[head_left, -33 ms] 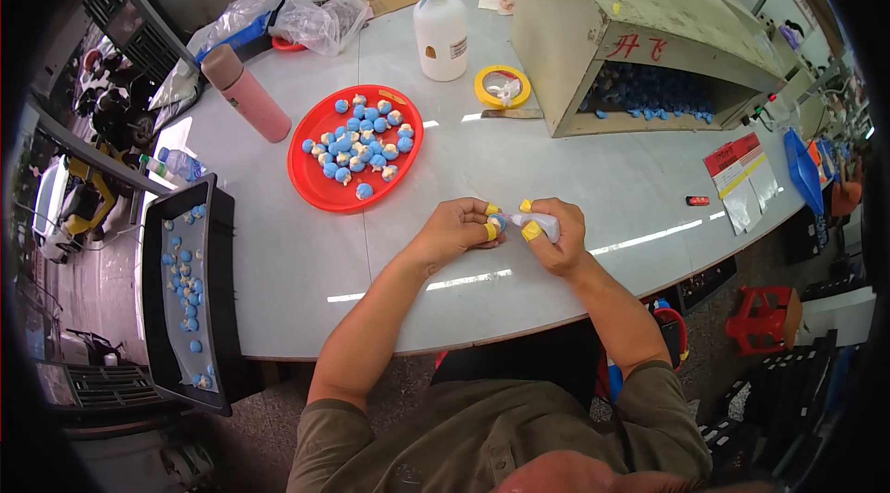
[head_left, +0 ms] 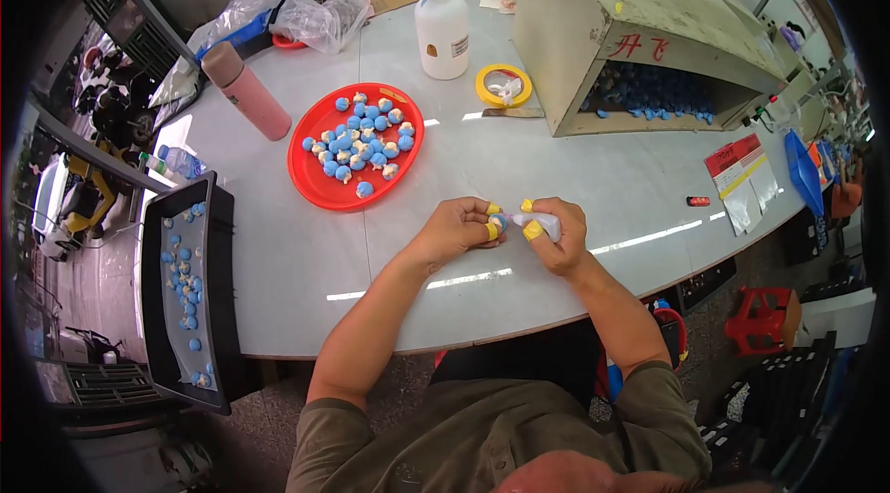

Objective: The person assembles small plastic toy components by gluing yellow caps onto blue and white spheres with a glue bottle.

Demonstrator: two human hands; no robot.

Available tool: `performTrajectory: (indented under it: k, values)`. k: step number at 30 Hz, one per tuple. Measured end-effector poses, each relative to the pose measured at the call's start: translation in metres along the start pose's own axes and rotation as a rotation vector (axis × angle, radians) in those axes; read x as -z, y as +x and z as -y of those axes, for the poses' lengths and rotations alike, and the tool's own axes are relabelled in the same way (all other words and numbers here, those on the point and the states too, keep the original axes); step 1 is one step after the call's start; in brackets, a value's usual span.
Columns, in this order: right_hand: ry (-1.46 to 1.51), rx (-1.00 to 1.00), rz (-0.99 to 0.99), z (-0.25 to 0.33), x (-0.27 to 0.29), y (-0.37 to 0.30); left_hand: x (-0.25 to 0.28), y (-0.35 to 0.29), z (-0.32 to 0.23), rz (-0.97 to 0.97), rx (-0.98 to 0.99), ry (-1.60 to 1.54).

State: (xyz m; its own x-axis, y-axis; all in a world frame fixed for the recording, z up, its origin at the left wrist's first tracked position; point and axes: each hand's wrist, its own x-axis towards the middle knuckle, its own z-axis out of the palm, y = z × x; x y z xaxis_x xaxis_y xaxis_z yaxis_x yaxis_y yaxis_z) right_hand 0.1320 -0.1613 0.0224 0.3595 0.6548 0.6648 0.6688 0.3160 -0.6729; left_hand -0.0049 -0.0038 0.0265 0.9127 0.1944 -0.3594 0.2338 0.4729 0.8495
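Between the yellow-wrapped fingertips of my left hand (head_left: 451, 231) is a small round blue-and-cream piece (head_left: 502, 223), pinched just above the table and partly hidden. My right hand (head_left: 567, 239), also with yellow wraps on thumb and finger, grips a small translucent squeeze bottle (head_left: 547, 227). The bottle's thin tip points left and meets or nearly meets the piece; I cannot tell which. Beyond my left hand lies a red oval plate (head_left: 320, 193), bearing many similar blue-and-cream pieces (head_left: 354, 142).
A black tray (head_left: 225, 280) with more pieces stands at the left edge. Farther back are a pink flask (head_left: 247, 92), a white bottle (head_left: 442, 38), a yellow tape roll (head_left: 480, 85) and a metal strip (head_left: 513, 113). An open-fronted box (head_left: 561, 57) holds blue parts (head_left: 649, 94).
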Motion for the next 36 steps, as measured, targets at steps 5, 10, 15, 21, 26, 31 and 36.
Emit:
performTrajectory:
  k: [5, 10, 15, 21, 26, 31, 36]
  values:
    - [-0.014, -0.010, 0.025, 0.0032, 0.0018, 0.0025, 0.0009, 0.0004, 0.0016, 0.023, -0.014, 0.012]
    - [0.005, -0.024, 0.039, 0.0050, 0.0002, 0.0036, 0.0003, 0.0000, 0.0021, 0.020, -0.014, 0.016]
    - [-0.021, -0.005, 0.053, 0.0045, -0.0005, 0.0048, -0.0007, -0.0002, 0.0015, 0.022, -0.008, 0.024]
    - [-0.079, 0.066, 0.032, 0.0005, -0.0037, 0.0048, 0.0007, 0.0004, 0.0019, 0.020, -0.020, 0.053]
    - [-0.165, 0.119, 0.011, -0.0007, -0.0042, 0.0030, 0.0008, -0.0006, -0.0001, 0.002, -0.033, 0.031]
    - [-0.240, 0.201, 0.066, 0.0042, -0.0021, 0.0056, -0.0001, 0.0000, -0.0014, -0.023, -0.023, -0.022]
    - [-0.268, 0.214, 0.067, 0.0070, -0.0014, 0.0063, 0.0021, 0.0010, -0.0005, -0.043, -0.017, -0.033]
